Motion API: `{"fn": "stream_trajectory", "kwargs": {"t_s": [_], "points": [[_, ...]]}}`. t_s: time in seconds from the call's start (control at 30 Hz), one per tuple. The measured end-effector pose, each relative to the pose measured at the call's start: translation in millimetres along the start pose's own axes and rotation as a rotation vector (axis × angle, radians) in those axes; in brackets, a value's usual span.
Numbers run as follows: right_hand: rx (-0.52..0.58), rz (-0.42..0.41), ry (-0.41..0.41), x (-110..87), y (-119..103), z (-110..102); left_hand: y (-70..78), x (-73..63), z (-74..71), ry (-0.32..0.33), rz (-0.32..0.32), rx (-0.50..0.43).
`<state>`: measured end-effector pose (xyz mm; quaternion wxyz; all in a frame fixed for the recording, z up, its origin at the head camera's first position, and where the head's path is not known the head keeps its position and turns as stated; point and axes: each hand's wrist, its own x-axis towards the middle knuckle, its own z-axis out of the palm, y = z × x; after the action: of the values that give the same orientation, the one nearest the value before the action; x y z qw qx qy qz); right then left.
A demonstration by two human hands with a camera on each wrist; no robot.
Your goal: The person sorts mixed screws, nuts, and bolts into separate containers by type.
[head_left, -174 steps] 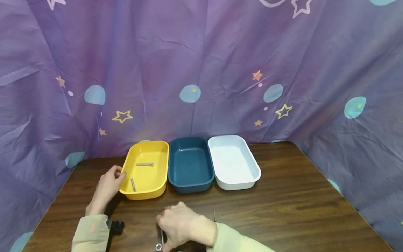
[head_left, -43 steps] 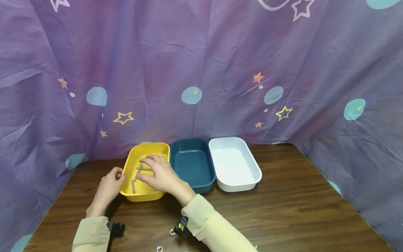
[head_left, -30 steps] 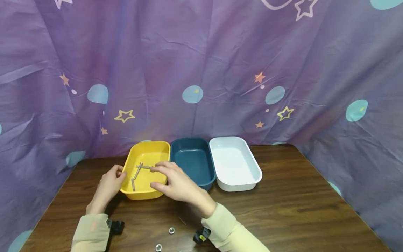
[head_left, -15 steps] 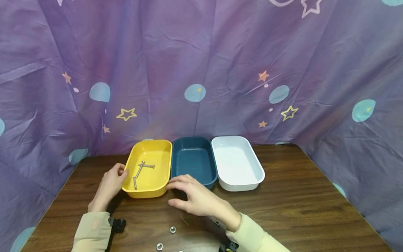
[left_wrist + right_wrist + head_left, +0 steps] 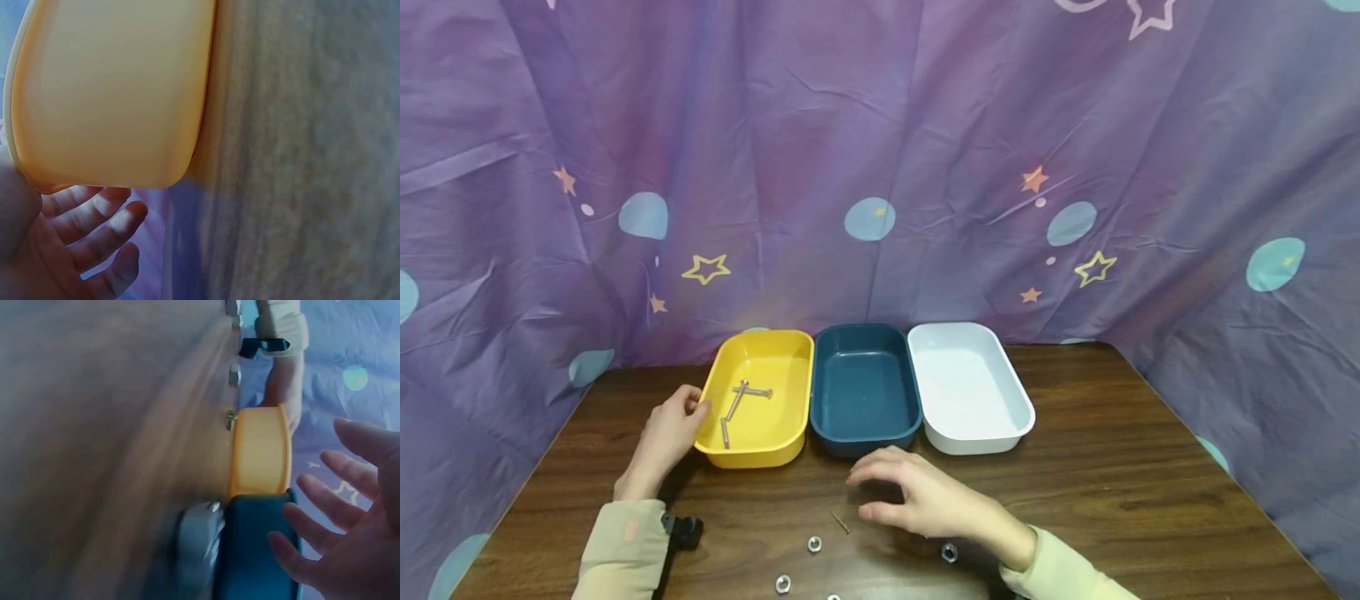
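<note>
Yellow tray is holding three bolts; the left hand is gripping its left edge. To the tray's front right, the right hand is hovering, its fingers loosely curved and parted.

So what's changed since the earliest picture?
A third bolt has joined two in the yellow tray. The right hand, then low over the table, now hovers farther right, holding nothing. The left hand stays at the yellow tray's rim; blue tray and white tray unmoved.
</note>
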<state>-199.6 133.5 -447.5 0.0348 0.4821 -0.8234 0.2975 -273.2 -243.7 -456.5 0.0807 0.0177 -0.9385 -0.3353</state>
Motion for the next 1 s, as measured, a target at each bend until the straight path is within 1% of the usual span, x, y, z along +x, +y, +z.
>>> {"fn": "stream_trajectory", "kwargs": {"t_s": [0.13, 0.33, 0.5, 0.6, 0.8, 0.87, 1.0], "points": [[-0.027, -0.053, -0.032, -14.9, 6.6, -8.3, -0.2, 0.5, -0.5, 0.001, 0.002, -0.001], [-0.023, -0.069, -0.088, -32.1, 13.6, -19.0, -0.6, 0.0, -1.7, 0.001, 0.003, -0.003], [0.033, -0.047, -0.169, -45.1, 14.7, -25.0, -1.0, -0.1, -1.5, -0.004, 0.013, -0.009], [0.062, -0.032, -0.206, -47.9, 14.6, -30.3, -1.5, -0.2, -2.2, 0.003, 0.016, -0.016], [0.043, -0.011, -0.272, -47.2, 17.8, -36.4, -5.6, -4.5, -3.9, -0.012, -0.018, -0.018], [0.045, -0.004, -0.291, -50.4, 20.6, -36.2, -5.0, -3.9, -3.5, -0.019, -0.008, -0.023], [0.090, 0.013, -0.339, -59.4, 25.5, -33.9, -1.7, -0.4, -2.0, -0.021, 0.015, -0.028]]}}
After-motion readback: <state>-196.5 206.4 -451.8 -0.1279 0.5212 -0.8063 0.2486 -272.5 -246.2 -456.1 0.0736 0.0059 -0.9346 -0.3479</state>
